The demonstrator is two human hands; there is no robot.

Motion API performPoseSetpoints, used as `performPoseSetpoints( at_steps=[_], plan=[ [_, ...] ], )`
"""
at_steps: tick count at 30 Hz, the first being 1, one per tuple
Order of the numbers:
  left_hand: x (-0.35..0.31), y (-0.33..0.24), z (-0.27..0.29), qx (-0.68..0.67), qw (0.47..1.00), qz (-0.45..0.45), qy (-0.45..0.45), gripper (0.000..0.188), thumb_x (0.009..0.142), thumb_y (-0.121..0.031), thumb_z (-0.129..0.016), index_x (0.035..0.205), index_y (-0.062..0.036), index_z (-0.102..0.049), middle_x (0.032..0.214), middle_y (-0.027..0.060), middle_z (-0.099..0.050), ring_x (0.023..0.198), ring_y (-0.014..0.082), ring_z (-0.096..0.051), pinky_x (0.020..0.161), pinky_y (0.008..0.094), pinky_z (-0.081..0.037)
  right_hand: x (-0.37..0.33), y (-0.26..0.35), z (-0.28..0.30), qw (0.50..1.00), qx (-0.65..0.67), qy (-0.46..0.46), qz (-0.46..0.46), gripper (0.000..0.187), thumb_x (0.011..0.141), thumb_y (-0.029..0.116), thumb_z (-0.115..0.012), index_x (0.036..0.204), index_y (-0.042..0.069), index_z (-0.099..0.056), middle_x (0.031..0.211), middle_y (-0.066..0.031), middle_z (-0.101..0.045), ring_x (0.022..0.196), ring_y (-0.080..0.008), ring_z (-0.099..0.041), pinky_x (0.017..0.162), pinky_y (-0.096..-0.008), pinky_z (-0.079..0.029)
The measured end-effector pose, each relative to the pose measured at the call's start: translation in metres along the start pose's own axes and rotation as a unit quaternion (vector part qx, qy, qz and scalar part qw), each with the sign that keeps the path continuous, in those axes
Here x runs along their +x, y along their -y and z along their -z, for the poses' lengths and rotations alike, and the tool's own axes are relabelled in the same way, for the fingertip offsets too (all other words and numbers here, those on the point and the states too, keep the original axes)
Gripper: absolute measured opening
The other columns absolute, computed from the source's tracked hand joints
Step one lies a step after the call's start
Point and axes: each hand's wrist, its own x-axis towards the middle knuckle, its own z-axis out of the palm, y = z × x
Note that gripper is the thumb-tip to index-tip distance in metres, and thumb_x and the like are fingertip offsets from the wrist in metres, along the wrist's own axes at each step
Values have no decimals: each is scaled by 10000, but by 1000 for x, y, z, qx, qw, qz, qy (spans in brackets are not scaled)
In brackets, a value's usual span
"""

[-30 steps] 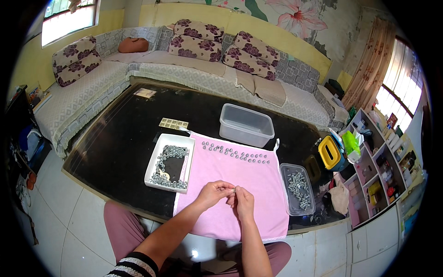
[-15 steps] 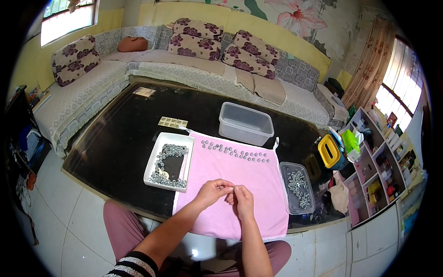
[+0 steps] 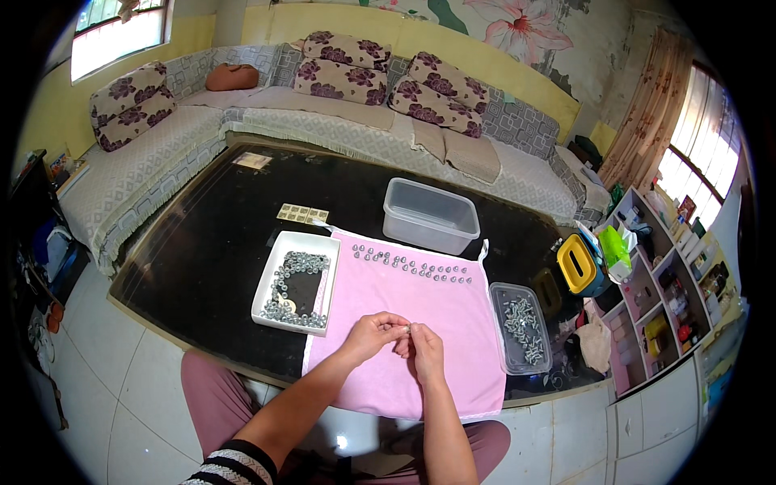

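Note:
My left hand (image 3: 376,335) and my right hand (image 3: 423,349) meet over the pink cloth (image 3: 364,299). Thumbs and fingers of both are pinched together, tip to tip. Whatever they hold between them is tiny and mostly hidden by the fingers. Beyond my hands, small metal pieces (image 3: 412,270) stand in two rows along the cloth's far part. To the left, a white box (image 3: 267,279) holds many round, shiny metal pieces (image 3: 303,263) that look like nuts. A shallow clear tray (image 3: 544,369) on the right contains a heap of short metal screws (image 3: 521,323).
The cloth lies on a black table (image 3: 202,242). Past the cloth stands a clear plastic container (image 3: 428,230); a card of small squares (image 3: 303,214) lies behind the white box. A yellow-topped bin (image 3: 575,267) and a shelf unit (image 3: 659,295) are at the right, a sofa (image 3: 323,125) behind.
Almost nothing differs. Both hands stay pinched together in the same spot, and the rows and containers stand where they were.

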Motion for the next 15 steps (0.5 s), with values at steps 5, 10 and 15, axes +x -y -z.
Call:
performPoseSetpoints(
  at_steps=[5, 10, 15],
  plan=[
    [0, 0, -1, 5, 1000, 0, -7, 152, 819, -59, -579, 950, 16, -593, 808, 34, -604, 734, 76, -557, 665, 212, -464, 0, -1, -1, 1000, -2, -30, 2, 300, 919, 263, -405, 767, 26, -508, 611, -61, -548, 523, -106, -498, 478, -205, -387],
    [1, 3, 0, 22, 1000, -2, -16, 153, 816, -64, -585, 948, 13, -595, 809, 30, -604, 736, 71, -554, 667, 210, -461, 0, 0, -1, 1000, -1, -25, 0, 297, 920, 261, -404, 763, 30, -506, 612, -58, -546, 528, -107, -499, 481, -205, -388],
    [1, 4, -1, 0, 1000, -20, -11, 150, 815, -76, -588, 938, 7, -605, 743, 16, -603, 646, 53, -532, 590, 196, -450, -1, 1, 1, 1000, -2, -5, -12, 276, 920, 253, -408, 784, 36, -510, 629, -58, -552, 551, -104, -506, 489, -202, -390]
  ],
)
